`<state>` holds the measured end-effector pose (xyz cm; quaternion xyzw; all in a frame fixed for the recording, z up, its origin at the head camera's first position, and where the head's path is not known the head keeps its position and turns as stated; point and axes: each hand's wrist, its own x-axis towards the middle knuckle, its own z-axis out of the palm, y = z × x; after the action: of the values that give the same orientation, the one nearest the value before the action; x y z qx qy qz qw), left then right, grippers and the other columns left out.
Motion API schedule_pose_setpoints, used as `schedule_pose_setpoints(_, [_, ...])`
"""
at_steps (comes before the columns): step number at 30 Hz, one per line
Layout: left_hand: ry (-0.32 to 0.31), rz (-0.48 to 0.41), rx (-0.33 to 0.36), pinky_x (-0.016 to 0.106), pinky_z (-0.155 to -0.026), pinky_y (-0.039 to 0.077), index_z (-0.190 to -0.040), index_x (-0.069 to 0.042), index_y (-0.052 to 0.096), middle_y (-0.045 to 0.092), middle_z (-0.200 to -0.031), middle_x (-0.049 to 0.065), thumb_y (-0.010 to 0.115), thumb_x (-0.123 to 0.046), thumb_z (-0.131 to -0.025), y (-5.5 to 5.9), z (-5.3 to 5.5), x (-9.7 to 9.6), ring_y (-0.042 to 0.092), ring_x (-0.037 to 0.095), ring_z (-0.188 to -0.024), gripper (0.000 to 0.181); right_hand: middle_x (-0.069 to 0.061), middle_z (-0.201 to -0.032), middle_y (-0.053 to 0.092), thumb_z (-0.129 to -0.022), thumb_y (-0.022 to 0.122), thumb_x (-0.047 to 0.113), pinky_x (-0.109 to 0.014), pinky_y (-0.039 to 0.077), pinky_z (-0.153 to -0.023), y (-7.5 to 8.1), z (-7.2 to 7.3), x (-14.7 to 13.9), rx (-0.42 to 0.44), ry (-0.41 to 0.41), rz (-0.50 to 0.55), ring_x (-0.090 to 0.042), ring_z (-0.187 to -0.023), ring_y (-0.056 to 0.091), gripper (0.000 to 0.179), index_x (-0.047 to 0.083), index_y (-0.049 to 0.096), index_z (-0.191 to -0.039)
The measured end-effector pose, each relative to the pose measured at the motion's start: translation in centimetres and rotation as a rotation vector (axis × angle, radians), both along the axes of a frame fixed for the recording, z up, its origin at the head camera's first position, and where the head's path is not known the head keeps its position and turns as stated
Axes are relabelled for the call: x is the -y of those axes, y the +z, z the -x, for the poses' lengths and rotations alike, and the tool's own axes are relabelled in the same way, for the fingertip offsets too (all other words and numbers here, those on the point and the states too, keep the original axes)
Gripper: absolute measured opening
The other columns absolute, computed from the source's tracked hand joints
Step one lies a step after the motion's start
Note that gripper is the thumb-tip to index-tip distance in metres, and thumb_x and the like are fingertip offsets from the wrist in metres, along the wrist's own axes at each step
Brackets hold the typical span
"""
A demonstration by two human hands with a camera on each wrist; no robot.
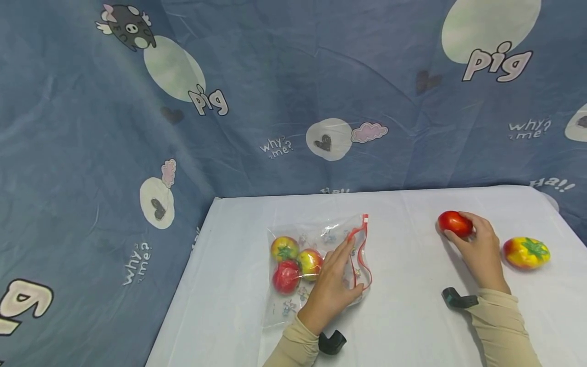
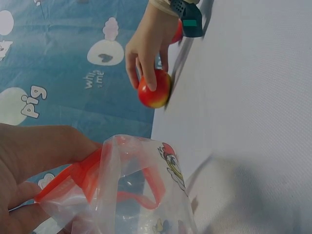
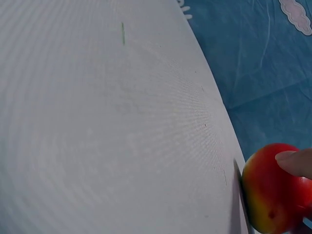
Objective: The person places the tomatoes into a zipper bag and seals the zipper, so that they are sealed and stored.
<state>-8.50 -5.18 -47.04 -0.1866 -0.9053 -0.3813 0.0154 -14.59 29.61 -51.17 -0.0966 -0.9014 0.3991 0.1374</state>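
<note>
My left hand (image 1: pixel 331 285) grips the clear plastic zip bag (image 1: pixel 284 318) at its open side, thumb and fingers at the red zip edge (image 2: pixel 78 178). Inside the bag lie a red fruit (image 1: pixel 286 278), a yellow-green one with a green top (image 1: pixel 284 248) and a red-and-yellow one (image 1: pixel 310 263). Off to the right, my right hand (image 1: pixel 481 250) holds a glossy red fruit (image 1: pixel 454 224) between thumb and fingers, close over the table. Its yellow underside shows in both wrist views. Beside that hand sits a yellow-and-red fruit with a green leafy top (image 1: pixel 527 253).
A white cloth covers the table (image 1: pixel 403 306). Blue printed fabric (image 1: pixel 257 76) hangs behind it and along the left. Dark wrist mounts (image 1: pixel 332 342) stick out from both sleeves. White tabletop lies between the bag and the right hand.
</note>
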Motion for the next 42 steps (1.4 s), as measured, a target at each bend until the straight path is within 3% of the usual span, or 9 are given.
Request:
schedule_pose_setpoints(4, [-0.001, 0.003, -0.001, 0.053, -0.127, 0.030, -0.163, -0.021, 0.031, 0.035, -0.168, -0.006, 0.088, -0.010, -0.078, 0.1, 0.0, 0.1, 0.039, 0.019, -0.152, 0.103, -0.028, -0.148, 0.050, -0.097, 0.073, 0.029, -0.060, 0.045, -0.113, 0.0, 0.0, 0.2, -0.011, 0.012, 0.007, -0.047, -0.133, 0.048, 0.062, 0.006, 0.051, -0.150])
schedule_pose_setpoints(11, [-0.005, 0.001, -0.026, 0.055, -0.126, 0.032, -0.163, -0.019, 0.032, 0.037, -0.168, -0.004, 0.089, -0.011, -0.077, 0.1, -0.1, 0.1, 0.041, 0.022, -0.151, 0.103, -0.029, -0.148, 0.050, -0.096, 0.074, 0.029, -0.066, 0.043, -0.110, 0.0, 0.0, 0.6, -0.020, 0.043, 0.020, -0.048, -0.133, 0.048, 0.062, 0.005, 0.051, -0.149])
schedule_pose_setpoints(18, [0.002, 0.009, -0.010, 0.043, -0.120, 0.044, -0.164, -0.024, 0.030, 0.036, -0.168, -0.007, 0.089, -0.011, -0.077, 0.1, -0.1, 0.1, 0.046, 0.018, -0.144, 0.106, -0.027, -0.148, 0.051, -0.095, 0.074, 0.033, -0.055, 0.045, -0.115, -0.1, -0.2, 1.1, -0.015, 0.092, 0.029, -0.048, -0.133, 0.049, 0.063, 0.007, 0.052, -0.148])
schedule_pose_setpoints(21, [0.003, 0.010, -0.014, 0.041, -0.119, 0.045, -0.163, -0.022, 0.031, 0.036, -0.167, -0.006, 0.089, -0.010, -0.077, 0.1, -0.1, 0.1, 0.047, 0.018, -0.143, 0.105, -0.025, -0.146, 0.052, -0.095, 0.075, 0.034, -0.030, 0.049, -0.114, -0.1, -0.1, 1.4, -0.023, 0.118, 0.033, -0.046, -0.132, 0.051, 0.063, 0.007, 0.053, -0.147])
schedule_pose_setpoints(25, [0.005, 0.017, -0.016, 0.040, -0.119, 0.045, -0.163, -0.019, 0.033, 0.037, -0.167, -0.005, 0.089, -0.010, -0.076, 0.1, 0.0, 0.1, 0.047, 0.018, -0.142, 0.103, -0.024, -0.143, 0.055, -0.092, 0.079, 0.031, 0.004, 0.037, -0.092, 0.0, 0.0, 1.8, -0.044, 0.148, 0.050, -0.044, -0.128, 0.054, 0.062, 0.006, 0.056, -0.144])
schedule_pose_setpoints(30, [0.009, 0.019, -0.006, 0.044, -0.122, 0.041, -0.163, -0.019, 0.033, 0.037, -0.167, -0.006, 0.089, -0.011, -0.077, 0.2, 0.0, 0.1, 0.045, 0.019, -0.146, 0.103, -0.026, -0.143, 0.055, -0.091, 0.080, 0.028, 0.006, 0.037, -0.088, 0.2, 0.2, 2.3, -0.045, 0.207, 0.092, -0.046, -0.126, 0.055, 0.061, 0.004, 0.057, -0.142])
schedule_pose_setpoints(32, [0.010, 0.018, -0.002, 0.044, -0.122, 0.041, -0.163, -0.021, 0.032, 0.036, -0.168, -0.007, 0.089, -0.011, -0.077, 0.3, 0.0, 0.1, 0.044, 0.019, -0.147, 0.104, -0.026, -0.143, 0.056, -0.091, 0.080, 0.026, 0.006, 0.038, -0.089, 0.3, 0.2, 2.4, -0.043, 0.231, 0.095, -0.040, -0.127, 0.054, 0.060, 0.003, 0.058, -0.141])
schedule_pose_setpoints(38, [0.011, 0.018, 0.005, 0.044, -0.121, 0.042, -0.163, -0.023, 0.031, 0.036, -0.168, -0.008, 0.089, -0.012, -0.078, 0.4, -0.1, 0.1, 0.044, 0.018, -0.147, 0.104, -0.025, -0.139, 0.059, -0.088, 0.082, 0.019, 0.007, 0.038, -0.089, 0.2, 0.2, 3.1, -0.050, 0.316, 0.112, 0.014, -0.114, 0.044, 0.058, 0.002, 0.060, -0.139])
schedule_pose_setpoints(42, [0.014, 0.021, 0.010, 0.044, -0.122, 0.041, -0.163, -0.023, 0.031, 0.036, -0.168, -0.008, 0.089, -0.012, -0.078, 0.3, -0.1, 0.1, 0.045, 0.017, -0.146, 0.104, -0.026, -0.138, 0.061, -0.087, 0.083, 0.015, 0.006, 0.040, -0.089, 0.2, 0.4, 3.6, -0.061, 0.380, 0.122, 0.024, -0.111, 0.038, 0.057, 0.002, 0.061, -0.138])
